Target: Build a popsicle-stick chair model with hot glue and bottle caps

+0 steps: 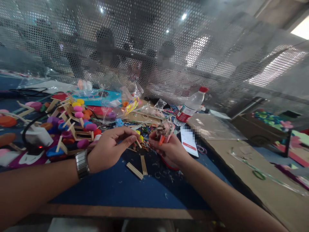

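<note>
My left hand, with a metal watch on the wrist, pinches a short wooden stick between thumb and fingers. Closed around a grimy pink glue gun is my right hand; the gun's orange nozzle points down and toward the stick, apart from it. Below the hands, two small groups of wooden sticks lie side by side on the blue tabletop. A red-edged object is partly hidden beneath my right hand.
Colourful caps and wooden-stick assemblies crowd the left, near a white plug with a black cable. A water bottle and a lit phone are at the right. Cardboard lies beyond them. A perforated metal screen stands behind.
</note>
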`<state>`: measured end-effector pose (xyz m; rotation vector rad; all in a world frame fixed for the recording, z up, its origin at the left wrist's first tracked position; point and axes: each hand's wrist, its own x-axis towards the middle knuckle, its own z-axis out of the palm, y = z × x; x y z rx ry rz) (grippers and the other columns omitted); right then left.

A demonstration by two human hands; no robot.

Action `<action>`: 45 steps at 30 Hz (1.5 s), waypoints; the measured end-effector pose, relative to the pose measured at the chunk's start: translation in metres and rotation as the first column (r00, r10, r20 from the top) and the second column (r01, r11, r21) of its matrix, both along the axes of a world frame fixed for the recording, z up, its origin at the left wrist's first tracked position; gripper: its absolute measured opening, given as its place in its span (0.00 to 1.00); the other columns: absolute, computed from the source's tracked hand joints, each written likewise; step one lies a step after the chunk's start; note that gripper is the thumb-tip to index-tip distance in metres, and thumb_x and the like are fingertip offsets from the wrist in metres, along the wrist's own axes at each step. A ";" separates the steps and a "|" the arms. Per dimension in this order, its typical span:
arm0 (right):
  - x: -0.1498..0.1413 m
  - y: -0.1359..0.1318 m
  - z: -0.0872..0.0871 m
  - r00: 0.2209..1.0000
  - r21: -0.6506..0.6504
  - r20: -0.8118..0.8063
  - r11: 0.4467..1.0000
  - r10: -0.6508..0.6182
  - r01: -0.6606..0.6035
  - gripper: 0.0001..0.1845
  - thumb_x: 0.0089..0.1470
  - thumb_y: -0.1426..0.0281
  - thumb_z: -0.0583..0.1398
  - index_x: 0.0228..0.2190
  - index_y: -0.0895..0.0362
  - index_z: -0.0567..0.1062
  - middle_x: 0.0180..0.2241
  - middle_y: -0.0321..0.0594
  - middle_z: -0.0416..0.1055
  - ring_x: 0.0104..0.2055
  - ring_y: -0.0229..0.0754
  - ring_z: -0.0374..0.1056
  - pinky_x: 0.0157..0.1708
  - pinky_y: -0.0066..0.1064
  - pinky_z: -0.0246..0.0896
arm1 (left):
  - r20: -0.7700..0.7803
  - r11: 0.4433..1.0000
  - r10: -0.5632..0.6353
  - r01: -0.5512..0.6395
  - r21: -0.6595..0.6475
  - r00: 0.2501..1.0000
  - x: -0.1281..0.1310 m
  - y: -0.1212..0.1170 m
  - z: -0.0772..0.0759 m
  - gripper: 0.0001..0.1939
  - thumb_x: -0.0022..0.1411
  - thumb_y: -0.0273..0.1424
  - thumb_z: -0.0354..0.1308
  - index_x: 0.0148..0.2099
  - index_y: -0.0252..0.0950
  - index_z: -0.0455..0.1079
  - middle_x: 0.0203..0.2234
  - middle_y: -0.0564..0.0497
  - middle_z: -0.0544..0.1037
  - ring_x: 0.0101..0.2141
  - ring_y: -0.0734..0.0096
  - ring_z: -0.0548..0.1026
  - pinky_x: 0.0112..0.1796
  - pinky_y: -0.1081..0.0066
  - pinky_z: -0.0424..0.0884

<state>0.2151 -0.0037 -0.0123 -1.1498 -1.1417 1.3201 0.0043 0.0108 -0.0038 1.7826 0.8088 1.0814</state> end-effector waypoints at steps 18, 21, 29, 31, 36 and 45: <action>-0.003 -0.005 -0.002 0.997 0.064 0.020 0.995 0.073 -0.074 0.20 0.33 0.65 0.75 0.25 0.57 0.71 0.22 0.31 0.67 0.19 0.30 0.56 0.17 0.25 0.48 | -0.057 0.993 -0.077 0.071 -0.093 0.995 0.003 -0.002 0.003 0.09 0.61 0.33 0.63 0.34 0.32 0.79 0.23 0.51 0.80 0.22 0.79 0.73 0.24 0.81 0.69; -0.003 -0.005 -0.006 0.988 0.094 0.072 0.985 0.139 -0.145 0.18 0.37 0.64 0.74 0.24 0.57 0.70 0.22 0.31 0.67 0.18 0.29 0.56 0.17 0.25 0.49 | -0.041 0.980 -0.097 0.088 -0.176 0.994 0.004 -0.003 0.002 0.08 0.59 0.33 0.65 0.34 0.31 0.77 0.22 0.52 0.78 0.20 0.80 0.73 0.21 0.82 0.67; -0.005 -0.009 -0.005 0.963 0.098 0.138 0.964 0.232 -0.247 0.19 0.36 0.64 0.75 0.24 0.57 0.72 0.21 0.32 0.68 0.20 0.32 0.58 0.19 0.27 0.54 | 0.009 0.962 -0.141 0.139 -0.234 0.990 0.006 -0.008 -0.002 0.07 0.60 0.30 0.63 0.32 0.32 0.72 0.21 0.55 0.75 0.19 0.81 0.73 0.20 0.83 0.67; -0.007 -0.010 -0.004 0.960 0.119 0.142 0.958 0.243 -0.260 0.19 0.36 0.63 0.75 0.23 0.56 0.72 0.20 0.31 0.67 0.20 0.33 0.58 0.19 0.27 0.54 | 0.033 0.954 -0.157 0.161 -0.252 0.987 0.007 -0.008 -0.006 0.07 0.60 0.30 0.64 0.32 0.32 0.71 0.21 0.55 0.75 0.20 0.81 0.72 0.21 0.83 0.68; -0.008 -0.011 0.000 0.956 0.139 0.162 0.954 0.244 -0.267 0.20 0.35 0.62 0.75 0.24 0.56 0.72 0.22 0.32 0.68 0.23 0.35 0.60 0.23 0.28 0.58 | 0.221 0.895 -0.193 0.264 -0.359 0.956 0.012 -0.007 -0.016 0.12 0.57 0.30 0.67 0.35 0.36 0.65 0.23 0.57 0.76 0.22 0.79 0.72 0.22 0.82 0.71; 0.000 -0.009 -0.006 0.921 0.262 0.141 0.883 0.364 -0.390 0.19 0.40 0.61 0.74 0.29 0.55 0.72 0.26 0.34 0.70 0.28 0.37 0.66 0.29 0.30 0.65 | 0.230 0.825 -0.282 0.358 -0.436 0.931 0.012 -0.008 -0.008 0.19 0.55 0.36 0.70 0.35 0.36 0.61 0.21 0.56 0.77 0.21 0.78 0.74 0.23 0.79 0.70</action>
